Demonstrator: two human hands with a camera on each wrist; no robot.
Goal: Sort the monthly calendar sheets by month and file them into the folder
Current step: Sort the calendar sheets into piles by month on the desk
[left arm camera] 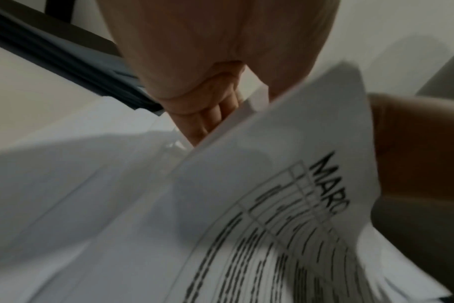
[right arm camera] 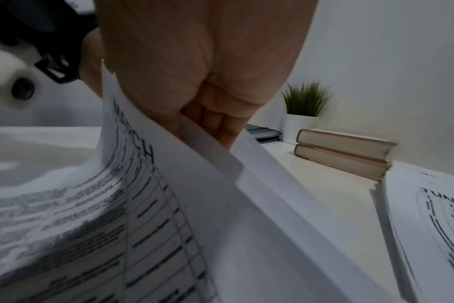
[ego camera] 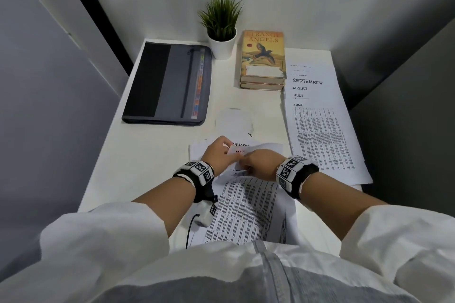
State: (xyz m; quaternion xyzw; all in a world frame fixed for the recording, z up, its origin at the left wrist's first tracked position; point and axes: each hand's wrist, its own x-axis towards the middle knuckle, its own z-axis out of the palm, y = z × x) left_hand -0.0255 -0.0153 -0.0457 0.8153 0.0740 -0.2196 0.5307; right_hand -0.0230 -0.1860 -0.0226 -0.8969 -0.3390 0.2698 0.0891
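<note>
A loose stack of calendar sheets (ego camera: 248, 209) lies on the white desk (ego camera: 152, 155) in front of me. Both hands work at its far edge. My left hand (ego camera: 226, 149) pinches sheet tops beside headings reading FEBRUARY (ego camera: 240, 144) and MAY (ego camera: 239, 152). My right hand (ego camera: 243, 162) curls its fingers (right arm camera: 215, 125) round the lifted top edge of the MARCH sheet (right arm camera: 143, 184), which bows upward (left arm camera: 272, 205). The left fingers (left arm camera: 210, 114) are curled against paper edges. The dark grey folder (ego camera: 167, 83) with coloured tabs lies flat at the back left.
A fanned pile (ego camera: 320, 130) showing JUNE, JULY, AUGUST and SEPTEMBER lies along the right side. Two stacked books (ego camera: 263, 56) and a potted plant (ego camera: 221, 32) stand at the back. A small white paper (ego camera: 234, 120) lies mid-desk. Walls close in on three sides.
</note>
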